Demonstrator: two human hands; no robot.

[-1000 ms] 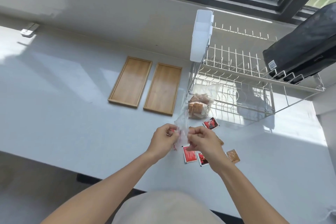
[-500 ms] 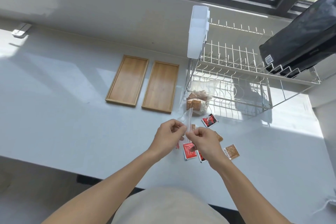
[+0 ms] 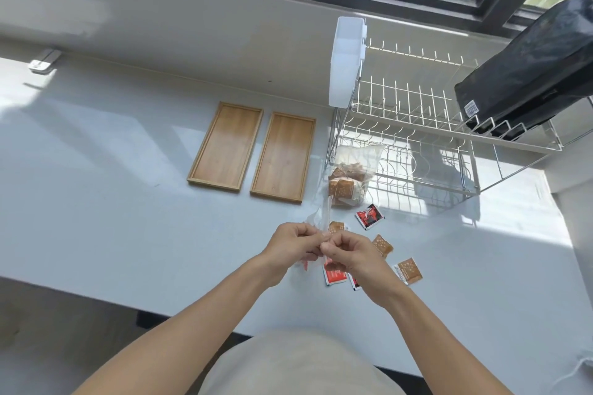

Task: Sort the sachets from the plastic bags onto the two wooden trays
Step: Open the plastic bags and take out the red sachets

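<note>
My left hand [image 3: 293, 245] and my right hand [image 3: 351, 252] meet over the counter, both pinching a thin clear plastic bag [image 3: 321, 216] that stands up between them. Red sachets [image 3: 334, 274] lie partly under my hands, and another red sachet [image 3: 369, 216] lies further back. Brown sachets [image 3: 407, 271] are scattered to the right. A second clear bag [image 3: 348, 183] full of brown sachets sits behind. Two wooden trays, the left tray [image 3: 226, 147] and the right tray [image 3: 284, 157], lie side by side with nothing on them.
A white wire dish rack [image 3: 417, 138] with a white plastic holder [image 3: 346, 61] stands at the right, with a black bag [image 3: 529, 74] leaning on it. The white counter's front edge [image 3: 128, 301] runs below my hands. A small grey object [image 3: 43, 61] lies far left.
The clear bag between my hands has gone from crumpled to a narrow upright strip. My hands have stayed close together over the loose sachets.
</note>
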